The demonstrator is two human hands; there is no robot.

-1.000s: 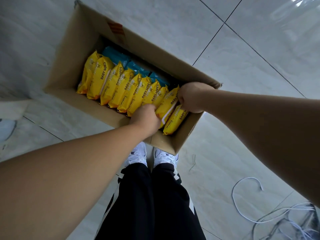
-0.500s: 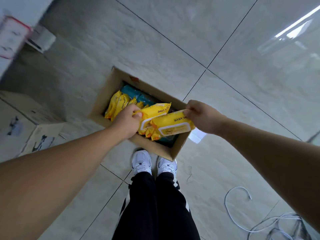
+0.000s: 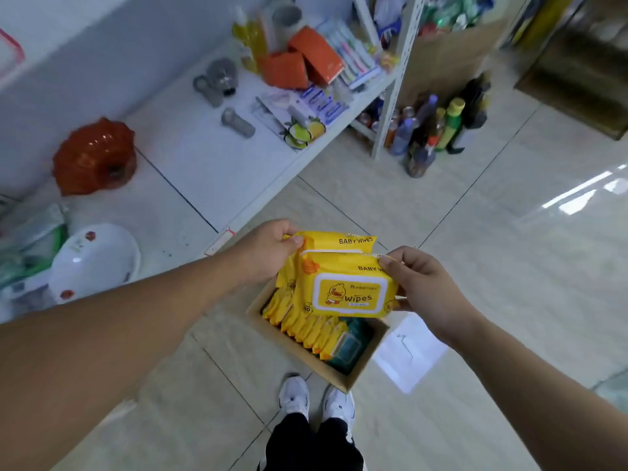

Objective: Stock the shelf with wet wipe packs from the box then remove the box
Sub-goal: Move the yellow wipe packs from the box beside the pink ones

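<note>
Glossy pale tiled floor, light glare at right, pale wall, low white shelf

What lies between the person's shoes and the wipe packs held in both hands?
Between the shoes and the held wipe packs sits the open cardboard box, with yellow packs and a teal pack inside, seen in the head view.

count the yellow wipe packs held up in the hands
2: a rear pack gripped by the left hand, a front pack pinched by the right hand. Another may be hidden between them.
</note>
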